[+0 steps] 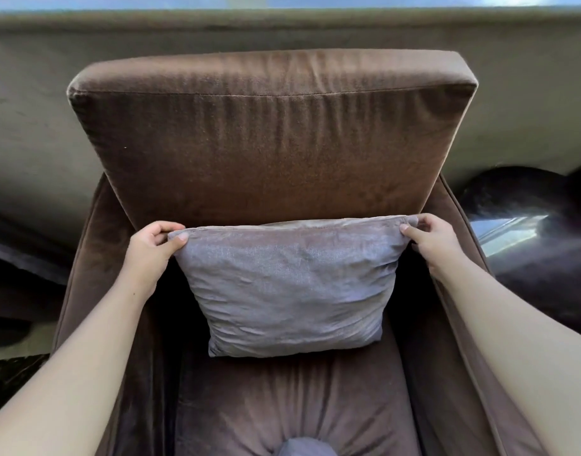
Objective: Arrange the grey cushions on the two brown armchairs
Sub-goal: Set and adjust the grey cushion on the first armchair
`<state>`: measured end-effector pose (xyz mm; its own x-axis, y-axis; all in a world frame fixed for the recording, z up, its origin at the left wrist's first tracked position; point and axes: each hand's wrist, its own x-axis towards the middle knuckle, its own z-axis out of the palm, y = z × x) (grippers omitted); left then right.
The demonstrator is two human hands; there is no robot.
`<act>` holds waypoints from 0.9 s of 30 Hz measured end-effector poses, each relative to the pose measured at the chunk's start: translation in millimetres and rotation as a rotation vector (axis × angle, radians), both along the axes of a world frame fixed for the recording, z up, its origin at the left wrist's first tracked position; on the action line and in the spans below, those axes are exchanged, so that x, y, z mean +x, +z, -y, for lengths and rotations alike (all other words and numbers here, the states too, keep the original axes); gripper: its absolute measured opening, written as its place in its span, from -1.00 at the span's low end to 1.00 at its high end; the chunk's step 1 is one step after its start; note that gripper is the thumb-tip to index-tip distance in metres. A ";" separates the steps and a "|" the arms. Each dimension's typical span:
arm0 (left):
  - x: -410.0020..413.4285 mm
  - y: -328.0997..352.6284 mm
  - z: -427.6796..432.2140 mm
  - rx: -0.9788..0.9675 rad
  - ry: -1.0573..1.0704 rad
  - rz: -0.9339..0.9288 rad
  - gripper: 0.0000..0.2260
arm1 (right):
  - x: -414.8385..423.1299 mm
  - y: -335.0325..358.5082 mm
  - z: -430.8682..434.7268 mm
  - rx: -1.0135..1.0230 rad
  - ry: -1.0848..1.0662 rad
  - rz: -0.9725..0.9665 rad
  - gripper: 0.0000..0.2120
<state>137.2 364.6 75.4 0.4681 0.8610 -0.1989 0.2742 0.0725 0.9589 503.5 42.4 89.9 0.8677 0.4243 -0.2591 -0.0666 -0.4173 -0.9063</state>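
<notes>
A grey cushion (290, 284) stands upright on the seat of a brown armchair (269, 133), leaning against its tall backrest. My left hand (154, 250) pinches the cushion's upper left corner between thumb and fingers. My right hand (428, 240) pinches the upper right corner the same way. A rounded bit of grey fabric (303, 447) pokes into view at the bottom edge of the seat; what it belongs to is hidden.
The armrests (460, 245) flank the seat on both sides. A greenish wall (35, 133) runs behind the chair. A dark glossy object (526, 222) sits to the right and dark shapes (22, 258) lie to the left on the floor.
</notes>
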 end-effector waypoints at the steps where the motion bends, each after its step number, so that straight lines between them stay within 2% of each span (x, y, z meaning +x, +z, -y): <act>1: 2.9 6.2 -4.0 0.051 -0.053 -0.043 -0.83 | 3.1 5.6 -1.7 -0.029 0.038 0.063 -0.87; 8: 40.9 45.5 -13.5 0.567 -0.537 -0.525 -0.87 | 2.2 38.0 -30.9 -0.425 0.433 0.453 -0.88; 12: 65.3 51.8 -0.4 0.720 -0.736 -0.636 -0.87 | -16.1 41.1 -49.2 -0.591 0.691 0.704 -0.88; 18: 74.8 34.9 11.8 0.785 -0.778 -0.716 -0.88 | -31.3 28.5 -51.1 -0.738 0.723 0.655 -0.84; 22: 68.4 32.9 14.1 0.764 -0.772 -0.676 -0.97 | -33.8 26.5 -45.4 -0.665 0.632 0.701 -0.91; 27: 60.9 47.9 12.9 0.829 -0.685 -0.575 -0.88 | -33.5 35.9 -41.3 -0.547 0.569 0.650 -0.89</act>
